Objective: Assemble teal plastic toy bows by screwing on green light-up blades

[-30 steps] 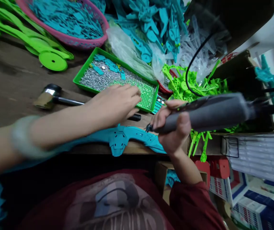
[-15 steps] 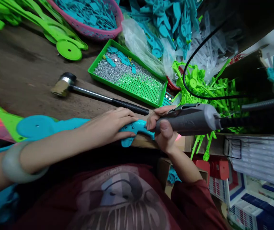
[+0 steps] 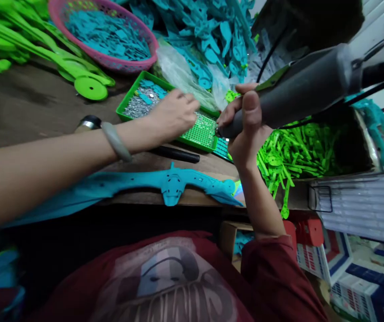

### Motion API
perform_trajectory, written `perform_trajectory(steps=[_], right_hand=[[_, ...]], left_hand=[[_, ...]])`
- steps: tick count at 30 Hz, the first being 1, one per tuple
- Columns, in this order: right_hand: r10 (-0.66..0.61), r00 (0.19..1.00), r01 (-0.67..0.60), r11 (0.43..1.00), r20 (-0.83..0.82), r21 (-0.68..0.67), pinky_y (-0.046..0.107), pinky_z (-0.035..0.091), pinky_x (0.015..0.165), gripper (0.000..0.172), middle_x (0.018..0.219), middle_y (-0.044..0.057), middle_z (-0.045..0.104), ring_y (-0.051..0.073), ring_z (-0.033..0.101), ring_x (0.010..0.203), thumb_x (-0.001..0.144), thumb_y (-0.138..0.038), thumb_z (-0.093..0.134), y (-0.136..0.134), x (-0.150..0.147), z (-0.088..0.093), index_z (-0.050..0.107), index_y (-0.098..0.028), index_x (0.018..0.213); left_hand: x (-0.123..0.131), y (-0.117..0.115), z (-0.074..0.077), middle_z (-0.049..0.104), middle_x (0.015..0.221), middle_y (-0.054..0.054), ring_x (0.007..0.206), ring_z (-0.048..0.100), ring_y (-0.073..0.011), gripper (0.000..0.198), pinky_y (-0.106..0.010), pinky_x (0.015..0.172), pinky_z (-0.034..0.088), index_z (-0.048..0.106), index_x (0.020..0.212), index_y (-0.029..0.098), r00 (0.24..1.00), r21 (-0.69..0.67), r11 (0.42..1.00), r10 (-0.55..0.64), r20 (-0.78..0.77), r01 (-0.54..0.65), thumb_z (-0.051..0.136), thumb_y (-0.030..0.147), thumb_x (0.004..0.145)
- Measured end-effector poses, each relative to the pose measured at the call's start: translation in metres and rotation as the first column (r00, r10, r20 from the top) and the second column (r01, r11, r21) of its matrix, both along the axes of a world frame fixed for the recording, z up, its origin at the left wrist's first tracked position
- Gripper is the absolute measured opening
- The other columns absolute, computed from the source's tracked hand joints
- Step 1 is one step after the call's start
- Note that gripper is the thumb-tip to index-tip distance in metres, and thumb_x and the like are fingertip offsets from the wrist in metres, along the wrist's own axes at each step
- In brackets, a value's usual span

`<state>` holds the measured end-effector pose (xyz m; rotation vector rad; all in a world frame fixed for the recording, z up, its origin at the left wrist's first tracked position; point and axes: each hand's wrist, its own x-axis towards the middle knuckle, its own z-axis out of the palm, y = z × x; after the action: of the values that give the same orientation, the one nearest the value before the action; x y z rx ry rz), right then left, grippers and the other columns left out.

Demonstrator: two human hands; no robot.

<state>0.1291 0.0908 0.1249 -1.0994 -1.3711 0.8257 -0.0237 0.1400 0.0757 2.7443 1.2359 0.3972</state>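
Note:
My left hand (image 3: 175,114) is over the green plastic tray (image 3: 121,111), its fingers curled together; whatever is between them is hidden. Small silver screws (image 3: 136,108) and a few blue plastic pieces lie in that tray. A grey electric screwdriver (image 3: 302,91) is gripped in my right hand (image 3: 249,129), raised to the right of the tray, with its tip pointing left. Below both hands, a long blue plastic toy part (image 3: 173,185) lies along the table's front edge, untouched by either hand's fingers.
A mallet (image 3: 178,154) lies behind the blue part, partly covered by my left forearm. At the back stand a pink basket (image 3: 103,60) of blue pieces and a heap of blue parts (image 3: 208,40). Green parts lie left and fill a box (image 3: 368,147) at right.
My left hand has left the blue part and moved up over the screw tray. My right hand has lifted the screwdriver up and right, away from the blue part.

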Motion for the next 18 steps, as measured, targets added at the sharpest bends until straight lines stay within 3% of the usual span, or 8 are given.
perform_trajectory(steps=[2, 4, 6, 7, 10, 13, 18], right_hand=[[-0.068, 0.994, 0.077, 0.991, -0.085, 0.107, 0.029, 0.048, 0.053, 0.043, 0.053, -0.010, 0.042, 0.012, 0.048, 0.046, 0.083, -0.070, 0.060, -0.016, 0.015, 0.003, 0.051, -0.030, 0.095], [-0.054, 0.993, 0.062, 0.995, -0.104, 0.080, 0.027, 0.045, 0.049, 0.035, 0.054, -0.010, 0.044, 0.011, 0.047, 0.043, 0.088, -0.062, 0.060, -0.048, 0.037, -0.003, 0.053, -0.029, 0.097], [-0.047, 0.994, 0.054, 0.996, -0.097, 0.071, 0.026, 0.046, 0.048, 0.032, 0.054, -0.010, 0.046, 0.011, 0.048, 0.043, 0.089, -0.059, 0.059, -0.087, 0.059, -0.016, 0.054, -0.029, 0.099], [-0.060, 0.994, 0.066, 0.996, -0.091, 0.065, 0.027, 0.047, 0.049, 0.032, 0.054, -0.010, 0.048, 0.012, 0.049, 0.044, 0.089, -0.058, 0.058, -0.104, 0.068, -0.023, 0.055, -0.028, 0.100], [-0.158, 0.983, 0.163, 0.985, -0.090, 0.050, 0.028, 0.048, 0.049, 0.032, 0.053, -0.009, 0.050, 0.013, 0.050, 0.043, 0.087, -0.056, 0.059, -0.137, 0.088, -0.044, 0.056, -0.028, 0.101], [-0.224, 0.968, 0.234, 0.968, -0.115, 0.086, 0.028, 0.047, 0.047, 0.033, 0.051, -0.009, 0.050, 0.013, 0.046, 0.040, 0.085, -0.056, 0.060, -0.142, 0.096, -0.058, 0.056, -0.026, 0.098], [-0.122, 0.978, 0.140, 0.986, -0.169, 0.094, 0.028, 0.048, 0.048, 0.030, 0.054, -0.008, 0.051, 0.013, 0.050, 0.043, 0.087, -0.052, 0.061, -0.138, 0.098, -0.068, 0.059, -0.026, 0.101]], left_hand=[[-0.004, -0.007, 0.002, 0.061, 0.127, -0.021, 0.128, 0.052, -0.0361, 0.038, -0.053, 0.103, 0.043, 0.068, 0.105, 0.001, 1.000, 0.062, 0.998, 0.004, 0.010, -0.005, 0.031, 0.012, 0.101], [-0.005, -0.034, -0.008, 0.060, 0.132, -0.021, 0.123, 0.055, -0.0364, 0.034, -0.051, 0.100, 0.046, 0.067, 0.114, 0.004, 0.994, 0.085, 0.993, -0.092, 0.054, 0.087, 0.045, 0.027, 0.101], [-0.001, -0.069, -0.027, 0.065, 0.128, -0.017, 0.116, 0.061, -0.0329, 0.034, -0.046, 0.096, 0.050, 0.066, 0.121, 0.012, 0.947, 0.055, 0.959, -0.285, 0.150, 0.279, 0.053, 0.034, 0.098], [0.004, -0.087, -0.038, 0.065, 0.130, -0.017, 0.118, 0.061, -0.0336, 0.035, -0.047, 0.098, 0.049, 0.064, 0.126, 0.014, 0.929, 0.056, 0.947, -0.322, 0.185, 0.317, 0.054, 0.032, 0.097], [0.023, -0.120, -0.067, 0.064, 0.133, -0.022, 0.121, 0.061, -0.0374, 0.038, -0.051, 0.100, 0.048, 0.062, 0.131, 0.013, 0.926, 0.014, 0.951, -0.304, 0.223, 0.309, 0.054, 0.024, 0.096], [0.034, -0.122, -0.083, 0.067, 0.126, -0.021, 0.116, 0.064, -0.0368, 0.037, -0.052, 0.100, 0.048, 0.064, 0.130, 0.015, 0.931, -0.051, 0.957, -0.263, 0.255, 0.284, 0.048, 0.017, 0.096], [0.032, -0.110, -0.083, 0.068, 0.122, -0.019, 0.108, 0.065, -0.0358, 0.042, -0.052, 0.095, 0.050, 0.063, 0.132, 0.016, 0.931, -0.014, 0.953, -0.294, 0.215, 0.304, 0.037, 0.015, 0.099]])
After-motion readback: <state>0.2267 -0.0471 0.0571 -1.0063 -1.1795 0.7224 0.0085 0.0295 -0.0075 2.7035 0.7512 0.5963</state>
